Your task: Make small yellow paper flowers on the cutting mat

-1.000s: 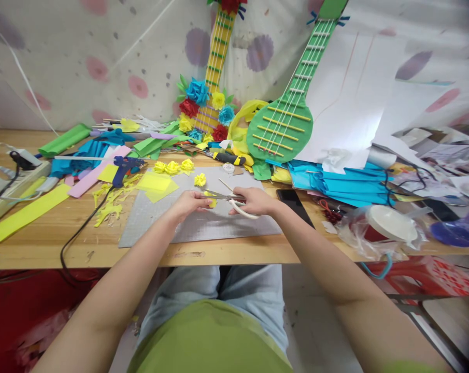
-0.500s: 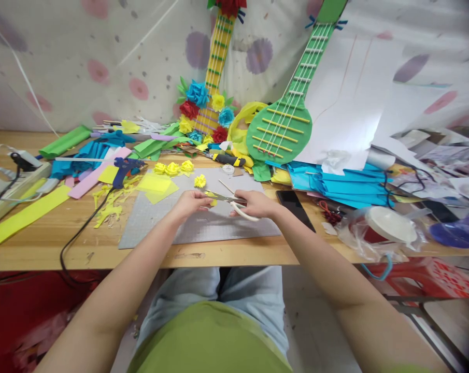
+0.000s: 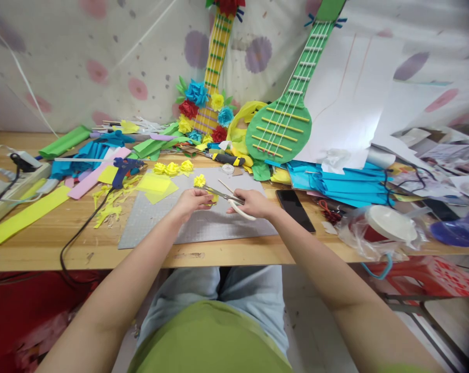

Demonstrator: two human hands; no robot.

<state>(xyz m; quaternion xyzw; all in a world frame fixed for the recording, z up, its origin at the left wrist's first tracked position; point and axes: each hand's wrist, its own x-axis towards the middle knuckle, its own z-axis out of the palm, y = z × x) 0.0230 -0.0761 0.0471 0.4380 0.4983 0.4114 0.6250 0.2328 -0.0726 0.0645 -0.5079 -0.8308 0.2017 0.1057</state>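
Note:
My left hand point(image 3: 190, 201) pinches a small piece of yellow paper point(image 3: 211, 199) over the grey cutting mat point(image 3: 152, 223). My right hand point(image 3: 252, 202) grips white-handled scissors point(image 3: 234, 201), whose blades point left into the paper. A yellow paper flower point(image 3: 199, 180) lies on the mat just beyond my left hand. A row of yellow paper flowers point(image 3: 174, 167) and flat yellow sheets point(image 3: 155, 184) lie further left.
A blue glue gun point(image 3: 124, 167) with a black cord lies at the left, a black phone point(image 3: 295, 209) right of the mat. Two paper guitars point(image 3: 281, 127) lean on the wall. Blue paper point(image 3: 335, 184), tape roll point(image 3: 389, 224) and a power strip point(image 3: 9, 182) crowd the wooden table.
The scissors' blades have tilted up and moved a little to the left toward the flower. Both hands stay over the mat with the paper between them.

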